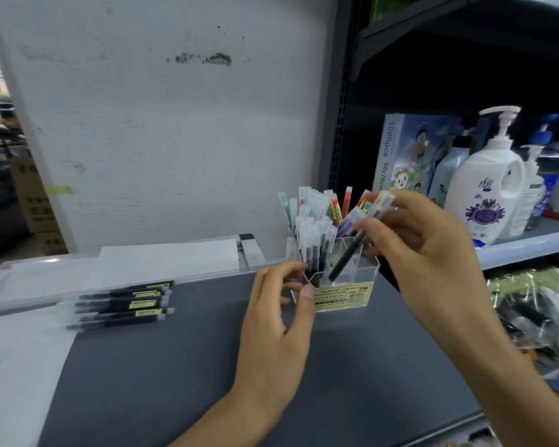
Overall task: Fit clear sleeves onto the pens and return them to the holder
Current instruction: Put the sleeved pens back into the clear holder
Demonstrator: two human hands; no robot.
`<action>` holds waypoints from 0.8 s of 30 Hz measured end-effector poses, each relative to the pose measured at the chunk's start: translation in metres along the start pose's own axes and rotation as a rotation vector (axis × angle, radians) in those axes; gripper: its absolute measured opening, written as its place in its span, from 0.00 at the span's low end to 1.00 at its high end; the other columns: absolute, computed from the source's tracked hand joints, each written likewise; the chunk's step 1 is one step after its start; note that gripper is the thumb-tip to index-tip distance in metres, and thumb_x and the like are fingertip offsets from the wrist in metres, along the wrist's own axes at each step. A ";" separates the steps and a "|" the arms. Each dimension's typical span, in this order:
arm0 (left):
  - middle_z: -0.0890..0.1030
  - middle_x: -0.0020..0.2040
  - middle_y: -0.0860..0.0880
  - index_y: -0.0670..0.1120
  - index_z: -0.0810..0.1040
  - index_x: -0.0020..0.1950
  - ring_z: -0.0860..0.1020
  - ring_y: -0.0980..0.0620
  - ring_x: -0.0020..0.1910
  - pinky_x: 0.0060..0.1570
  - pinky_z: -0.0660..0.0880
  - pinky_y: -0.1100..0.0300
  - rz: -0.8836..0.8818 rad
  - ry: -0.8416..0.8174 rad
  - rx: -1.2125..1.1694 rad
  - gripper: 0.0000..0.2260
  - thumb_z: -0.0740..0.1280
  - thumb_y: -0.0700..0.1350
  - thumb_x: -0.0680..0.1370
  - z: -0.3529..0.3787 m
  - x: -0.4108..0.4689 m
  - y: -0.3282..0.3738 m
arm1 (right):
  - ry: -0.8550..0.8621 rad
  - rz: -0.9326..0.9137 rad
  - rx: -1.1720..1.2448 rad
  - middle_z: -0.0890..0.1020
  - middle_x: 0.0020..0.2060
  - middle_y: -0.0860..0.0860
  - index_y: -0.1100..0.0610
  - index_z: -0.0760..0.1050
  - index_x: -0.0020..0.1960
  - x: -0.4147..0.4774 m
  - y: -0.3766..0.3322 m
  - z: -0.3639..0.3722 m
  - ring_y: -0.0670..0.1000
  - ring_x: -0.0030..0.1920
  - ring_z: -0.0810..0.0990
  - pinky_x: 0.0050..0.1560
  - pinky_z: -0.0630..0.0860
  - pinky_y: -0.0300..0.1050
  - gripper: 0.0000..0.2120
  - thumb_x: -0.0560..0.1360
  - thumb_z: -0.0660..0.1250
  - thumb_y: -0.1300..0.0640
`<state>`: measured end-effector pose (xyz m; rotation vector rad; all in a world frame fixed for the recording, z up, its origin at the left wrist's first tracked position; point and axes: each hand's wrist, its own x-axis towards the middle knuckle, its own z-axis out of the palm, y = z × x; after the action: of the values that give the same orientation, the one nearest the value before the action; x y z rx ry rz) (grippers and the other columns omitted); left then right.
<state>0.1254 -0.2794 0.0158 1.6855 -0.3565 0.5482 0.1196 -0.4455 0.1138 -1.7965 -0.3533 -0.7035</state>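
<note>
Fingertips (370, 229) of the right hand (433, 253) pinch a dark pen (349, 253) near its upper end. The pen is tilted, its clear cap up by the knuckles and its lower end already inside a front compartment of the clear holder (365, 269). The left hand (271, 317) has its fingers curled, with thumb (307, 293) and forefinger gripping the holder's front-left corner to steady it. This looks like the return step for one pen. The next move probably calls for letting the pen slide down to the bottom of its cell and stand up beside the others, while the left hand stops the light holder from tipping or skating. Many capped pens already stand packed in the back cells, some red and green among them. A row of black pens (123, 304) lies well apart to the left on the dark grey tabletop (207, 366); blur hides whether they wear sleeves yet. White sheets (168, 256) lie behind them against a scuffed white wall (175, 124). To the right, metal shelving (530, 243) carries a white pump bottle (488, 188) and a puzzle box (410, 150).
</note>
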 end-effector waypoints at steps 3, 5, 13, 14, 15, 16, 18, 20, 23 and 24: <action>0.78 0.62 0.62 0.65 0.76 0.63 0.78 0.60 0.62 0.58 0.74 0.62 -0.070 0.021 -0.038 0.11 0.64 0.50 0.84 0.000 0.003 -0.003 | 0.039 -0.019 -0.012 0.87 0.44 0.45 0.50 0.80 0.56 0.000 0.005 -0.001 0.46 0.46 0.87 0.51 0.82 0.38 0.09 0.81 0.70 0.63; 0.79 0.63 0.61 0.65 0.76 0.64 0.78 0.60 0.62 0.58 0.73 0.64 -0.095 0.018 -0.050 0.13 0.65 0.47 0.85 0.000 0.004 -0.005 | 0.023 -0.014 -0.023 0.87 0.45 0.47 0.51 0.79 0.56 0.000 0.011 0.002 0.48 0.47 0.87 0.52 0.83 0.42 0.09 0.81 0.70 0.63; 0.79 0.63 0.63 0.63 0.76 0.65 0.78 0.61 0.63 0.58 0.73 0.65 -0.130 -0.015 -0.038 0.15 0.65 0.44 0.84 0.001 0.004 -0.006 | 0.030 -0.040 0.026 0.87 0.47 0.49 0.52 0.78 0.57 -0.001 0.018 0.009 0.49 0.51 0.87 0.54 0.85 0.47 0.08 0.82 0.69 0.64; 0.79 0.63 0.63 0.63 0.76 0.65 0.78 0.61 0.63 0.58 0.73 0.65 -0.137 -0.017 -0.039 0.14 0.65 0.45 0.84 0.001 0.004 -0.006 | 0.041 -0.051 0.036 0.87 0.47 0.49 0.52 0.78 0.57 0.000 0.017 0.009 0.49 0.51 0.87 0.54 0.85 0.46 0.08 0.82 0.69 0.64; 0.80 0.63 0.62 0.62 0.76 0.65 0.78 0.61 0.62 0.58 0.74 0.64 -0.142 -0.017 -0.039 0.14 0.65 0.44 0.84 0.001 0.004 -0.007 | 0.055 -0.061 0.042 0.87 0.46 0.49 0.52 0.78 0.56 0.000 0.016 0.008 0.49 0.50 0.87 0.53 0.84 0.45 0.08 0.82 0.69 0.64; 0.80 0.63 0.62 0.62 0.76 0.66 0.79 0.61 0.62 0.58 0.74 0.63 -0.144 -0.016 -0.040 0.14 0.65 0.44 0.84 0.001 0.004 -0.007 | 0.070 -0.072 0.043 0.87 0.46 0.48 0.51 0.78 0.56 0.000 0.016 0.008 0.49 0.50 0.87 0.53 0.84 0.45 0.08 0.82 0.69 0.64; 0.80 0.62 0.61 0.62 0.76 0.65 0.79 0.61 0.62 0.59 0.75 0.62 -0.146 -0.014 -0.040 0.14 0.65 0.44 0.84 0.001 0.004 -0.007 | 0.087 -0.083 0.033 0.87 0.46 0.48 0.51 0.78 0.56 0.001 0.016 0.008 0.49 0.51 0.87 0.53 0.84 0.44 0.09 0.82 0.69 0.64; 0.81 0.62 0.60 0.62 0.77 0.65 0.79 0.61 0.61 0.59 0.75 0.62 -0.147 -0.015 -0.040 0.15 0.65 0.43 0.84 0.001 0.004 -0.006 | 0.087 -0.073 0.031 0.87 0.47 0.48 0.50 0.78 0.56 0.001 0.018 0.008 0.49 0.51 0.87 0.54 0.84 0.45 0.09 0.82 0.69 0.64; 0.81 0.61 0.60 0.61 0.77 0.65 0.79 0.61 0.62 0.60 0.75 0.62 -0.147 -0.016 -0.036 0.15 0.65 0.42 0.84 0.001 0.005 -0.006 | 0.075 -0.047 0.038 0.87 0.47 0.48 0.51 0.78 0.56 0.001 0.023 0.010 0.49 0.51 0.87 0.55 0.84 0.47 0.08 0.82 0.69 0.64; 0.81 0.62 0.60 0.61 0.77 0.65 0.79 0.61 0.62 0.61 0.75 0.62 -0.146 -0.017 -0.035 0.15 0.65 0.42 0.84 0.002 0.005 -0.006 | 0.070 -0.041 0.023 0.87 0.47 0.48 0.52 0.78 0.57 0.001 0.026 0.012 0.49 0.51 0.87 0.55 0.84 0.48 0.08 0.82 0.69 0.63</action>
<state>0.1328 -0.2795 0.0135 1.6683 -0.2513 0.4177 0.1379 -0.4432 0.0925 -1.7429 -0.3513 -0.7865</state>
